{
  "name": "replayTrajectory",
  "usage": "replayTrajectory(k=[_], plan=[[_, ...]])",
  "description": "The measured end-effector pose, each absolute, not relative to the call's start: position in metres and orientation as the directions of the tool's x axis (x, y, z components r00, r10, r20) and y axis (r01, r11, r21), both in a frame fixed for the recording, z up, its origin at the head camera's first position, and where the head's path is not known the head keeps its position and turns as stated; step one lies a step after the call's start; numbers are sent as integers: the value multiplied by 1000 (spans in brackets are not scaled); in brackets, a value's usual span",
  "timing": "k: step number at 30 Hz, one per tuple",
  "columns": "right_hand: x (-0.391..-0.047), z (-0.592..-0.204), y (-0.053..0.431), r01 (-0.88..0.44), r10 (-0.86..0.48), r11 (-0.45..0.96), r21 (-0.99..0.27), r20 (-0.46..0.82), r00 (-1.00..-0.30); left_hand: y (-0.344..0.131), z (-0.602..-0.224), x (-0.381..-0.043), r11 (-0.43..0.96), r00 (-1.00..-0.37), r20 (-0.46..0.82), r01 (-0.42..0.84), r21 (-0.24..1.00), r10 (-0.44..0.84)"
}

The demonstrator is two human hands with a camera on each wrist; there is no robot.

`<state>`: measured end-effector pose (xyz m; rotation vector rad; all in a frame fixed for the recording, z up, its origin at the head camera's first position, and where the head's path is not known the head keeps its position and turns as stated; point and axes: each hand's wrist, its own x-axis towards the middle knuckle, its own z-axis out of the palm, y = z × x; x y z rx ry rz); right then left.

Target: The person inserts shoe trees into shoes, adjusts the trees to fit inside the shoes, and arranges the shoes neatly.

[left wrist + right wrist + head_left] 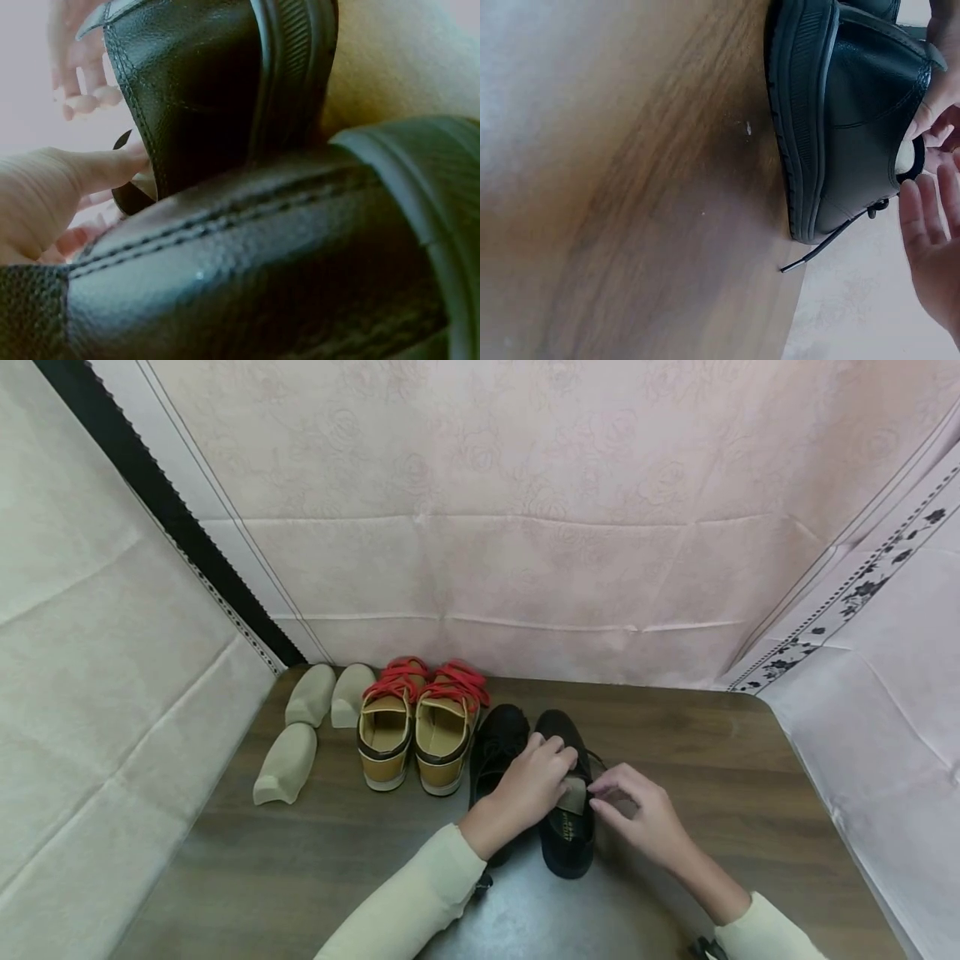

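Note:
Two black lace-up shoes stand side by side; the right black shoe (567,852) has a pale shoe insert (573,797) in its opening. My left hand (528,781) reaches over the left black shoe (501,735) and grips the right shoe around its tongue, fingers curled and thumb at the opening's edge. Exactly what lies under those fingers is partly hidden. My right hand (637,810) is at the right side of the opening, fingers loosely extended, fingertips near the shoe's edge in the right wrist view. A loose lace (814,253) hangs from this shoe.
Tan shoes (442,739) with red laces stand left of the black pair. Three more pale shoe inserts (287,764) lie at the far left. The wooden tabletop (697,752) meets patterned pale cloth (525,568) at the back and sides.

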<state>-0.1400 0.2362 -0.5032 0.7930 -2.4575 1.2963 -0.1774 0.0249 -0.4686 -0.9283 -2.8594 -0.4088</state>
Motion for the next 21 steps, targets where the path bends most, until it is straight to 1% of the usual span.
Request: replayTrajectory(k=[3,6,8,9,11,15,18,21], plan=[[-135,-504,234,-695,-424,397,-599,553,-718,26,-468,-177,778,-807,179,591,213,563],[-133,-506,231,-794,-493,340,-504,624,-606,25,-468,-177,780,-806,178,591,205,564],[-131,-508,228,-832,-525,300,-466,647,-552,25,-467,-177,781,-807,179,591,202,563],[-131,-509,228,-841,-536,285,-460,651,-537,25,-467,-177,782,-807,178,590,201,563],[-130,-511,226,-852,-552,262,-453,654,-517,25,-466,-178,782,-808,176,589,204,562],[-127,-510,225,-856,-580,253,-452,637,-508,24,-466,-179,781,-809,169,588,210,564],[-125,-510,224,-855,-595,262,-448,622,-509,24,-466,-179,780,-808,170,589,210,564],[-123,-511,224,-839,-608,292,-460,587,-534,24,-467,-179,779,-807,171,590,210,565]])
